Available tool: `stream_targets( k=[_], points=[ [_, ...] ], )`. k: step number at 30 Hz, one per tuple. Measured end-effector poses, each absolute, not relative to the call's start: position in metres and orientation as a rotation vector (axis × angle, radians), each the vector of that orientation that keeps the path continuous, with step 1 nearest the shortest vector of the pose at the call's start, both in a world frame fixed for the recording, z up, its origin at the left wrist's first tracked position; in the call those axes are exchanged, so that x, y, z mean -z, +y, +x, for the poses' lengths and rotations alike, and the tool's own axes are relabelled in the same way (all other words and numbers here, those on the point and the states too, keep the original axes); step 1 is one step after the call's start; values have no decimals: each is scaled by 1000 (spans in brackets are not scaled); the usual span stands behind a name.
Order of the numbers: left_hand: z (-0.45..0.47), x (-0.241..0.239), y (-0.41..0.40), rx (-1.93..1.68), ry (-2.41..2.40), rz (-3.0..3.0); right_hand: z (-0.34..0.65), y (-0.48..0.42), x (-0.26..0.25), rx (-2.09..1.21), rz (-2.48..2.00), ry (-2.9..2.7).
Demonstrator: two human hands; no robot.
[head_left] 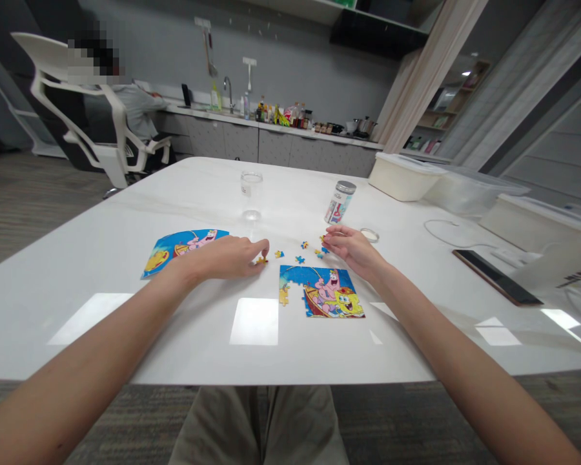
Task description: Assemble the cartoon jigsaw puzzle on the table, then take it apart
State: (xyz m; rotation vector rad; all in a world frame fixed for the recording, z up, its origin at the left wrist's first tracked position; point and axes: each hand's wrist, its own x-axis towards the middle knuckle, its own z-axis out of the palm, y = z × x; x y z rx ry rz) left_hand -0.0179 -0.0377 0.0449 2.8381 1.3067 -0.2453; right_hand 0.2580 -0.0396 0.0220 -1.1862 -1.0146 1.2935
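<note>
My left hand (pixel 235 255) is lowered to the table left of the jigsaw puzzle, its fingertips pinching a small yellow puzzle piece (pixel 260 261). To the right, my right hand (pixel 351 248) has its fingers curled at another yellowish puzzle piece (pixel 322 239), partly hidden by the fingertips. Loose blue-and-yellow pieces, such as one puzzle piece (pixel 299 259), lie between the hands. The partly assembled jigsaw puzzle (pixel 332 294) shows cartoon figures in a boat, with a gap at its lower left. A matching picture sheet (pixel 188 245) lies partly under my left forearm.
Behind the pieces stand a clear jar (pixel 251 197) and a printed canister (pixel 339 203) with a grey lid. A ring-shaped item (pixel 369 235) lies near my right hand. Storage bins (pixel 404 175), a dark flat device (pixel 496 278) and cables occupy the right side. A person sits at the far left.
</note>
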Motion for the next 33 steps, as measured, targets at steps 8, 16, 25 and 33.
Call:
stream_targets(
  k=[8,16,25,33],
  points=[
    [-17,-46,-38,254,1309,2839,256,-41,-24,-1293,-1160,-1006],
    [-18,-44,-37,261,1280,2879,254,-43,-27,-1294,-1218,-1027],
    [-18,-42,-37,262,1246,2901,255,-42,-25,-1308,-1253,-1069],
    [-18,-42,-35,266,1250,2925,254,-43,-26,-1331,-1278,-1045]
  ],
)
